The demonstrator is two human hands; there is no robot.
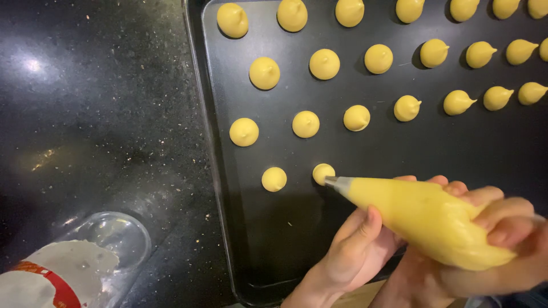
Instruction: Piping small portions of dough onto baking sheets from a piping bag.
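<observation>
A clear piping bag full of yellow batter lies across both my hands over a black baking tray. My left hand cups the bag from below near its metal nozzle. My right hand squeezes the bag's fat rear end. The nozzle tip touches a small yellow mound in the nearest row, beside another mound. Several rows of piped yellow mounds fill the far part of the tray.
The tray rests on a dark speckled countertop. A clear glass stands at the lower left, with a white container with a red band lying against it. A pale wooden edge shows below the tray.
</observation>
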